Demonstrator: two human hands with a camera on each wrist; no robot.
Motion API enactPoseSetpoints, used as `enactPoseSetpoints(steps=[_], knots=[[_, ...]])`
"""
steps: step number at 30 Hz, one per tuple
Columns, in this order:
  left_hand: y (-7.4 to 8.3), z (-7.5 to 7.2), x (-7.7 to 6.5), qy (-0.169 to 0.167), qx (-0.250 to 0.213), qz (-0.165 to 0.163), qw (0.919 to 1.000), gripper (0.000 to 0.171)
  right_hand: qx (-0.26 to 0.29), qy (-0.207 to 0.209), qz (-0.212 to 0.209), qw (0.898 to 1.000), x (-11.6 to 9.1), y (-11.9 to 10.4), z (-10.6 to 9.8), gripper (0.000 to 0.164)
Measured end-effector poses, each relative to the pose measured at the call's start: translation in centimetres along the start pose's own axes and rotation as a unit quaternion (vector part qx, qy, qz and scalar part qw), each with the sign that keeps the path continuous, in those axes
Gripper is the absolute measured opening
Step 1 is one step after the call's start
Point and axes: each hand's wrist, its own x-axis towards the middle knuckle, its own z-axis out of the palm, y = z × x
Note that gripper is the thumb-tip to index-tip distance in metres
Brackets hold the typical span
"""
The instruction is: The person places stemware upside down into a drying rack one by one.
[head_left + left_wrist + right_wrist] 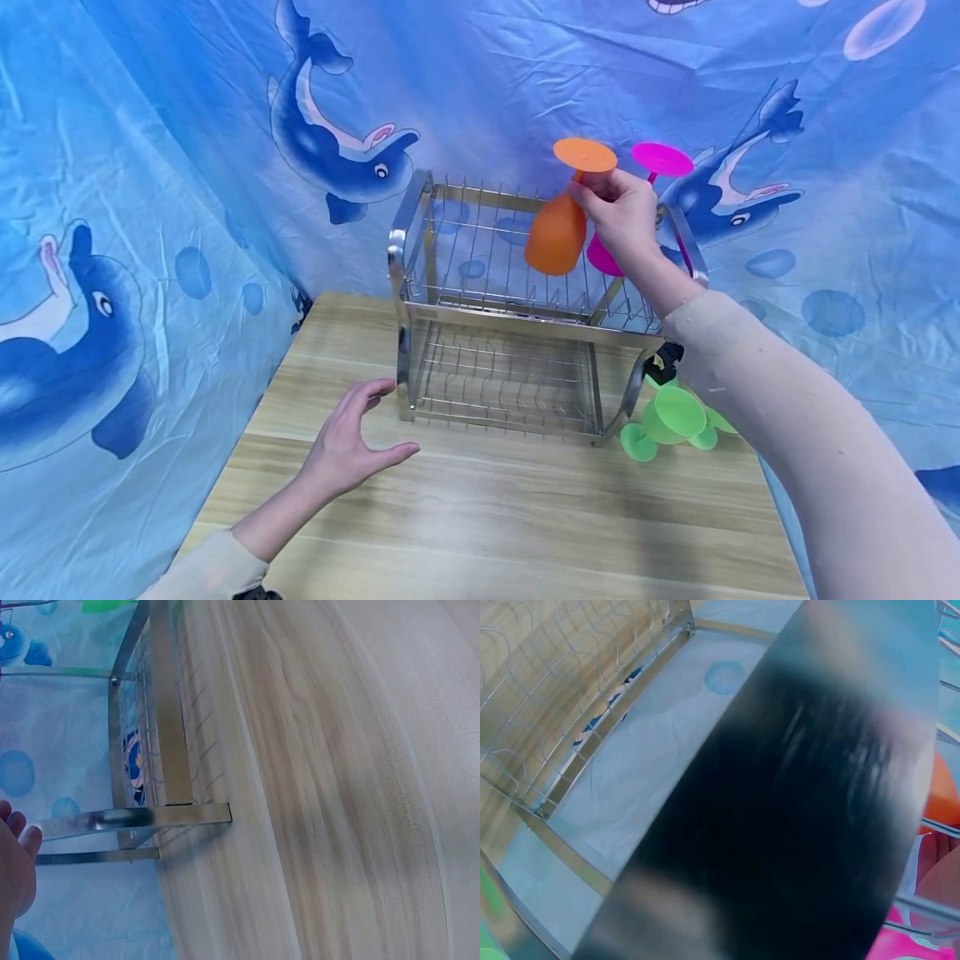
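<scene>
Upside down over the rack's upper tier, an orange goblet (557,233) has its stem pinched by my right hand (626,212). A magenta goblet (663,158), also foot up, stands just right of that hand and is partly hidden behind it. The two-tier metal dish rack (495,315) stands at the back of the table. My left hand (348,437) is beside the rack's lower left leg, fingers and thumb spread apart, holding nothing. In the right wrist view a dark rack bar covers much of the picture; part of the orange goblet (943,791) shows at the right edge.
Several green goblets (675,417) lie on the wooden table (480,508) to the right of the rack. A blue cloth (480,83) printed with dolphins hangs behind and along both sides. The rack's lower tier (510,379) holds nothing visible.
</scene>
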Motion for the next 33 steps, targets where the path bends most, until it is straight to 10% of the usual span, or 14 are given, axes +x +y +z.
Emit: enactPoseSetpoints(steps=[33], knots=[[0.5, 0.5, 1.4, -0.03, 0.023, 0.004, 0.9993, 0.092, -0.016, -0.024, -0.011, 1.0, -0.1, 0.9, -0.7, 0.041]])
